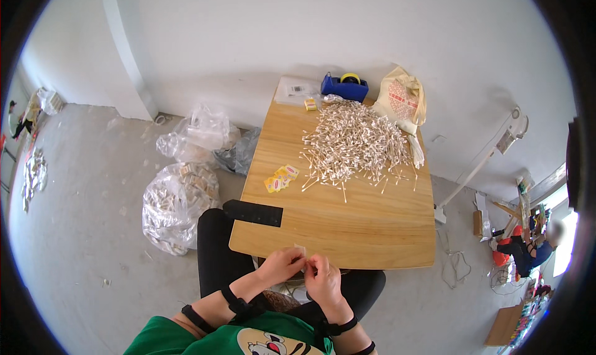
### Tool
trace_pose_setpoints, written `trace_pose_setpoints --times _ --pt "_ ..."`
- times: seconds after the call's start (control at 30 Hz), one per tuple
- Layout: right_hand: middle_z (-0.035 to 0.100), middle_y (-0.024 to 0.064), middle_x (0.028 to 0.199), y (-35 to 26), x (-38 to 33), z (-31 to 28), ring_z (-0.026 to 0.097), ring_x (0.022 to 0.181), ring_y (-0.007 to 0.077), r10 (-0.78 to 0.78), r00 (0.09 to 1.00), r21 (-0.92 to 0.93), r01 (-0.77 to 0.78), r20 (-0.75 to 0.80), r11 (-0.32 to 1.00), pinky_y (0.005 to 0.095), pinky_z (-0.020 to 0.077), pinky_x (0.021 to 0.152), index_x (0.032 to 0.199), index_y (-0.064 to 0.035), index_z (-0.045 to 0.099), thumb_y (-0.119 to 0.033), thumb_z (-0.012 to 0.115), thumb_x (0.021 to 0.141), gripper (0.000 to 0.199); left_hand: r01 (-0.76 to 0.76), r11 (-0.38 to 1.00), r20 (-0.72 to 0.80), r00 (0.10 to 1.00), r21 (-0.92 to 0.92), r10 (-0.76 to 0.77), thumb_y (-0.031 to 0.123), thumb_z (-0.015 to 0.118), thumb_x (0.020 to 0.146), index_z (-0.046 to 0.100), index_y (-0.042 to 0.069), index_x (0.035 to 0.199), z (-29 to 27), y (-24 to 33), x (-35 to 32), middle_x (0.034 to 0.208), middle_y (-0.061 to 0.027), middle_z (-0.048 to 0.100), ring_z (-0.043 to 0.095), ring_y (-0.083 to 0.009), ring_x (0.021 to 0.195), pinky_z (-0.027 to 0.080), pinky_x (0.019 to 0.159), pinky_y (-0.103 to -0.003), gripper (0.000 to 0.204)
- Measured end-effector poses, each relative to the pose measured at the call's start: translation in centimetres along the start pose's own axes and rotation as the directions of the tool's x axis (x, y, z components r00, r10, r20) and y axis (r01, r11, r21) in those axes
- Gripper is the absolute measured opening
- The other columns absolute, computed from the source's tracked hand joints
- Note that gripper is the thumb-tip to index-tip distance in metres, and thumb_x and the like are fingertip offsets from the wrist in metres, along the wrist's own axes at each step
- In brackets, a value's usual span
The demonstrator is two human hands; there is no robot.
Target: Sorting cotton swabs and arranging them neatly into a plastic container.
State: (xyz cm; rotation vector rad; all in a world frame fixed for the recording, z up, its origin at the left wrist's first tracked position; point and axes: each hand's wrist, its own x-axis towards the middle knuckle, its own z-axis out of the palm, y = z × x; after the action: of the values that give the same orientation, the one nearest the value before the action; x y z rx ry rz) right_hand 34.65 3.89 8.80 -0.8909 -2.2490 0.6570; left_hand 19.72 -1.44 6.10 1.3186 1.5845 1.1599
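Note:
My left hand (282,265) and my right hand (324,280) meet at the near edge of the wooden table (347,231). Both are closed, with thumbs and fingertips pinched close together. A small pale scrap (300,249) shows just beyond the left fingertips; its kind is too small to tell, and the fingers hide the rest. Farther up the table spreads a big loose heap of cotton swabs (357,141). Several small yellow-and-white printed cards (282,178) lie overlapping to the left of the heap.
A blue tape dispenser (344,87), a cream cloth bag (400,97), a small yellow box (310,104) and clear plastic bags (297,90) line the table's far side. A black strip (254,213) overhangs its left edge. Filled clear sacks (180,206) stand left; a white stand (475,166) right.

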Motion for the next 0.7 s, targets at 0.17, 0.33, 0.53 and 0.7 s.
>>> trace_pose_setpoints --times 0.17,0.33,0.53,0.7 --pt "0.063 0.0134 0.071 0.1 0.6 -0.5 0.063 0.065 0.0349 -0.030 1.000 -0.029 0.030 -0.001 0.999 0.0441 0.0495 0.056 0.085 -0.0055 0.058 0.002 0.065 0.076 0.014 -0.029 0.999 -0.082 0.996 0.034 0.031 0.019 0.062 0.085 0.061 0.003 0.081 0.0 0.9 -0.3 0.075 -0.0188 0.061 0.061 -0.0387 0.073 0.048 0.062 -0.043 0.016" --pt "0.064 0.0119 0.075 0.7 1.5 -1.1 0.064 0.073 0.0351 0.019 0.988 -0.010 -0.018 0.152 1.000 0.0443 0.0505 0.063 0.081 -0.0082 0.069 -0.004 0.064 0.075 0.009 0.009 0.990 -0.015 1.000 0.144 -0.007 0.018 0.062 0.082 0.061 0.003 0.079 -0.6 1.8 -0.6 0.073 -0.0192 0.061 0.061 -0.0395 0.072 0.049 0.063 -0.045 0.016" --pt "0.067 0.0152 0.081 2.5 0.2 -0.7 0.065 0.077 0.0352 0.166 0.916 0.132 -0.228 0.366 0.965 0.0402 0.0515 0.066 0.094 -0.0067 0.071 -0.008 0.065 0.078 0.017 -0.096 0.957 0.213 0.976 0.274 0.037 0.018 0.065 0.080 0.062 0.001 0.080 -1.8 3.2 -1.1 0.075 -0.0197 0.063 0.064 -0.0384 0.077 0.051 0.064 -0.046 0.017" --pt "0.066 0.0126 0.076 1.5 1.0 -0.3 0.064 0.069 0.0230 0.296 0.882 0.201 -0.386 0.367 0.900 0.0322 0.0501 0.065 0.108 -0.0079 0.071 -0.004 0.063 0.081 0.029 -0.299 0.887 -0.006 0.947 0.353 0.322 0.013 0.073 0.073 0.057 0.007 0.120 -3.2 2.6 -1.2 0.119 -0.0168 0.061 0.058 -0.0357 0.110 0.049 0.092 -0.044 0.050"
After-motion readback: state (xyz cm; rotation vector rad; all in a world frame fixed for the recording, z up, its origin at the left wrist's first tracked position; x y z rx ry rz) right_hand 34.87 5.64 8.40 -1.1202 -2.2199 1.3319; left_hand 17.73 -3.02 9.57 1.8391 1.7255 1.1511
